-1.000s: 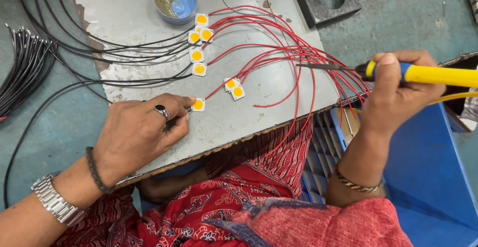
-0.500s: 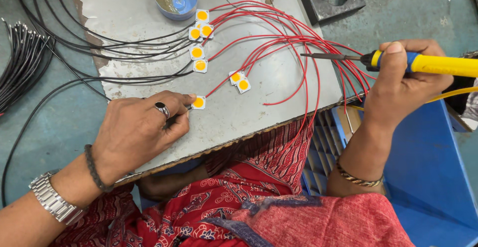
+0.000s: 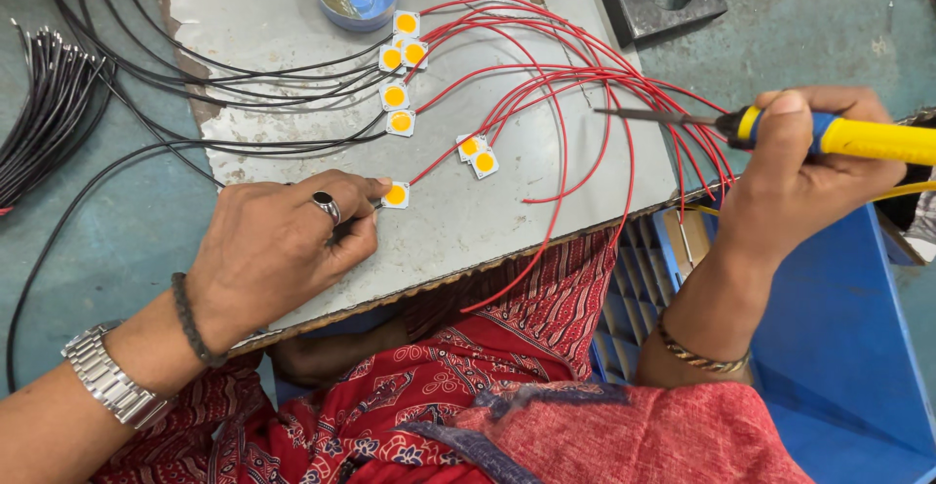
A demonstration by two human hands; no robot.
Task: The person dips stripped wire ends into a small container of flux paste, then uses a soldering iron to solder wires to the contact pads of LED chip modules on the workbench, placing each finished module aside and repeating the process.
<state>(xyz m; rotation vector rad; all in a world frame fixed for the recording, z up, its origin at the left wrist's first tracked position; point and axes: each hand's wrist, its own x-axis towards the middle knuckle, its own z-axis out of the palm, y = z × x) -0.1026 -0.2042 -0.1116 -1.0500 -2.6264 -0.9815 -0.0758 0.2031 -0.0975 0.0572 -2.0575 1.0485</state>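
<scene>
Small LED chip (image 3: 396,194) sits pinned under my left hand (image 3: 278,250) fingertips so it can't slide, while my right hand (image 3: 795,177) grips the soldering iron (image 3: 780,131) at three o'clock.

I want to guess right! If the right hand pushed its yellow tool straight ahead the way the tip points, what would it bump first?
Probably the red wires arching just ahead of the soldering iron tip in the right hand; its height above them is unclear.

This is a small electronics workshop. A worn grey work board (image 3: 292,16) carries small square light chips (image 3: 395,194) with red wires (image 3: 585,75) and black wires (image 3: 146,75), beside a soldering iron (image 3: 829,135).
</scene>
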